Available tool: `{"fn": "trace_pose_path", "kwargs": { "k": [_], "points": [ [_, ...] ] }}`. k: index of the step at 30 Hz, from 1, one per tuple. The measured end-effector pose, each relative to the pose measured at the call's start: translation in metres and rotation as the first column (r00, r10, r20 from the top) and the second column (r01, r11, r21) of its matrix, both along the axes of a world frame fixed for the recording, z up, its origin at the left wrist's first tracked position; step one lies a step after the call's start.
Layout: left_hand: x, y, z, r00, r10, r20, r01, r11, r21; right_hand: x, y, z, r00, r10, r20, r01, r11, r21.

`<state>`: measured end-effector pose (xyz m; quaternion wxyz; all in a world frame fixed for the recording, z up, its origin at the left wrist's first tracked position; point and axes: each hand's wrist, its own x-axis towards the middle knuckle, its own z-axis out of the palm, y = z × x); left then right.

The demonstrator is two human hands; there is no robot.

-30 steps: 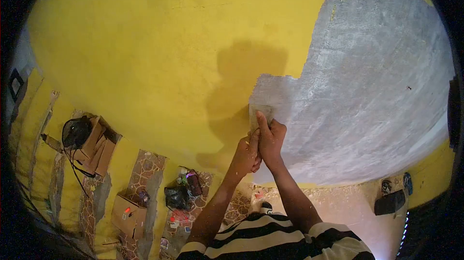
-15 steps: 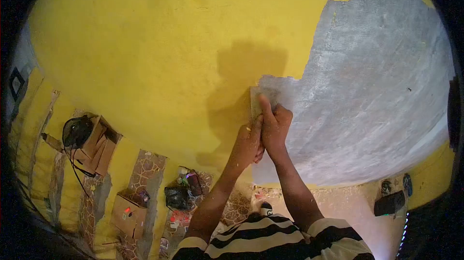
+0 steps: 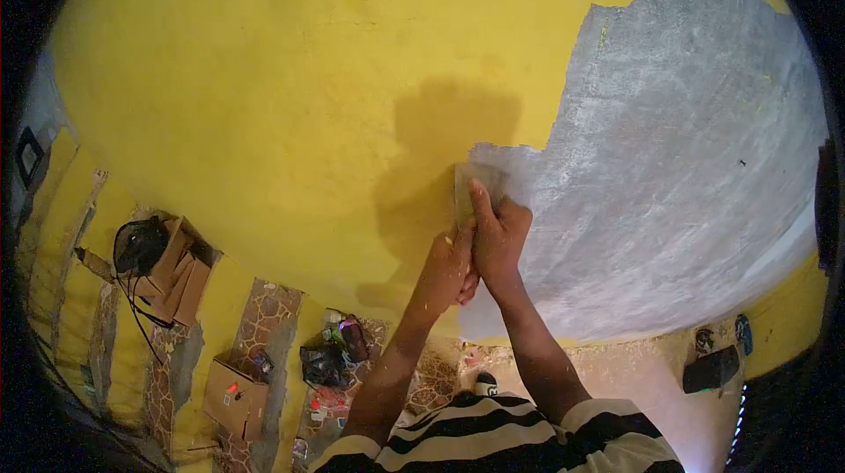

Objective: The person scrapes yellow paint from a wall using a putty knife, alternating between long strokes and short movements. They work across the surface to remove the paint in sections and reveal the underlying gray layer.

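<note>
A scraper with a wide flat blade lies against the wall where yellow paint meets a bare grey patch. My right hand is closed around it, thumb stretched up along the blade. My left hand presses in from the left, its fingers closed on the lower part of the scraper beside my right hand. Both hands hide the handle. Small yellow paint flakes stick to my left hand. The patch has a ragged edge above and left of the blade.
Below left stand a cardboard box with a black bag and a second carton. A black plastic bag lies on the patterned floor. At lower right rests a dark block-like object near a pair of footwear.
Both hands and the scraper sit slightly lower in the view, still together at the paint edge. Their grip looks the same.
</note>
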<state>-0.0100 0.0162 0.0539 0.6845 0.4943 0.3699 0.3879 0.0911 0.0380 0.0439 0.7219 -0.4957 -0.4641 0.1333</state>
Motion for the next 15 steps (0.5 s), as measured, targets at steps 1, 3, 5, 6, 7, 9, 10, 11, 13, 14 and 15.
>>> {"fn": "trace_pose_path", "kwargs": {
  "k": [1,3,5,6,7,9,10,11,13,14,15],
  "points": [
    [-0.002,-0.003,-0.012,0.999,-0.033,-0.031,0.032,0.999,-0.032,0.0,-0.003,-0.007,0.997,-0.036,0.07,0.037,0.999,-0.014],
    [-0.003,-0.009,-0.031,0.997,-0.077,-0.002,0.077,0.996,-0.053,-0.005,-0.017,-0.014,1.0,-0.011,0.028,0.013,0.999,-0.047],
    [-0.001,-0.004,-0.036,0.997,-0.07,-0.014,0.069,0.996,-0.052,-0.003,-0.016,-0.015,1.0,0.01,-0.017,-0.011,0.996,-0.088],
    [0.0,-0.005,-0.035,0.998,-0.062,-0.032,0.06,0.997,-0.058,0.001,-0.01,-0.017,0.998,-0.009,0.061,0.015,0.995,-0.098],
    [0.0,-0.004,-0.032,0.997,-0.065,-0.035,0.063,0.996,-0.066,0.004,-0.006,-0.017,0.99,-0.026,0.138,0.041,0.993,-0.107],
    [0.002,-0.002,-0.019,0.999,-0.019,0.031,0.023,0.992,-0.121,0.003,-0.004,-0.012,0.996,-0.004,0.095,0.014,0.994,-0.105],
    [0.002,-0.002,-0.021,0.999,-0.021,0.03,0.024,0.992,-0.122,0.001,-0.004,-0.009,0.998,0.022,0.053,-0.017,0.995,-0.095],
    [0.001,-0.002,-0.023,0.999,-0.033,0.028,0.035,0.997,-0.076,0.0,-0.007,-0.007,0.998,0.023,0.054,-0.018,0.995,-0.093],
    [-0.002,-0.004,-0.029,0.999,-0.041,0.025,0.042,0.999,-0.028,-0.005,-0.013,-0.008,1.0,-0.004,0.03,0.005,0.999,-0.032],
    [-0.003,-0.005,-0.032,0.997,-0.071,0.005,0.071,0.996,-0.054,-0.005,-0.012,-0.012,1.0,-0.002,0.03,0.003,1.0,-0.031],
    [-0.003,-0.005,-0.034,0.995,-0.102,-0.013,0.1,0.992,-0.082,-0.006,-0.011,-0.015,1.0,0.013,-0.022,-0.013,1.0,-0.018]
  ]
}}
